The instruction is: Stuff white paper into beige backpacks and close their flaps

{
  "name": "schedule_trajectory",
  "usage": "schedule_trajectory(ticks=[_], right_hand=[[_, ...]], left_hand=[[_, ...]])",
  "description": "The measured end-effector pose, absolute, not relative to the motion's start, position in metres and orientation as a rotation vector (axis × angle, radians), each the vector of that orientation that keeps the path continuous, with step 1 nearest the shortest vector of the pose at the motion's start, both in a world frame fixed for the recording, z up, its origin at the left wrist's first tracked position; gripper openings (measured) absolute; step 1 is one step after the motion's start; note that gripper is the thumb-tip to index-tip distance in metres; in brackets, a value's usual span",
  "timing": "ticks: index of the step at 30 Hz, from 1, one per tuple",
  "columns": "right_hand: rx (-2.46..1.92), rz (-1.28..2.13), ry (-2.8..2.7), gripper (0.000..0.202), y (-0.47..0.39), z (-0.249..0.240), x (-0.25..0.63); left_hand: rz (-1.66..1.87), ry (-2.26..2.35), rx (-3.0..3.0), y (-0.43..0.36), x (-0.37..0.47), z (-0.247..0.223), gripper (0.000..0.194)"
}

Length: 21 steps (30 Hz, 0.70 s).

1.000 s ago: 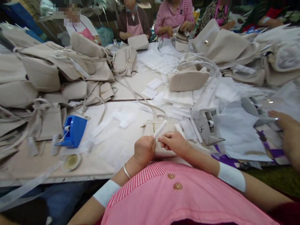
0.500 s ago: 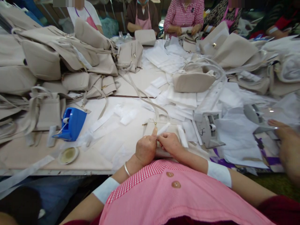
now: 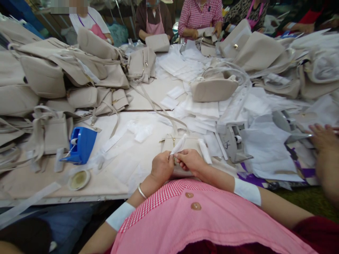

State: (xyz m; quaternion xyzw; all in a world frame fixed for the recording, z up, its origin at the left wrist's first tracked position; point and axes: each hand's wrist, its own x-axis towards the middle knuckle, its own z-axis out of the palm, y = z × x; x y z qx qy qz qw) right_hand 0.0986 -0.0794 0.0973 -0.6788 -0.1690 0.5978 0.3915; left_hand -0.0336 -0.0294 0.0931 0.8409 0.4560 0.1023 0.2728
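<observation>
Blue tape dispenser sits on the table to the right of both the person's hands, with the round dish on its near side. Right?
Wrong side: the head view shows the blue tape dispenser on the table to the left of both the left hand and the right hand, with the round dish on its near side.

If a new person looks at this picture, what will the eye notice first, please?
Probably the bright blue plastic tape dispenser, standing out on the table's left side, near the large heap of beige handbags. Next, perhaps the pink apron with two brown buttons at the bottom centre, with both bare hands just above it, at a white wrapped strip over a beige bag.
</observation>
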Motion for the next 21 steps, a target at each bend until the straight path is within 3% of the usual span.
schedule_trajectory(ticks=[5,11,16,21], right_hand=[[-1.773,1.380,-0.665,0.021,-0.076,0.093,0.102],[-1.797,1.328,-0.979,0.032,-0.076,0.090,0.109],[-1.481,1.266,-1.048,0.030,-0.077,0.087,0.111],[-1.436,1.308,-1.172,0.026,-0.079,0.087,0.115]], left_hand=[[0.287,0.952,1.823,-0.018,-0.042,0.100,0.027],[0.311,0.786,1.384,-0.013,-0.055,0.102,0.032],[0.294,0.784,1.242,-0.013,-0.059,0.102,0.034],[0.267,0.727,1.381,-0.013,-0.056,0.109,0.040]])
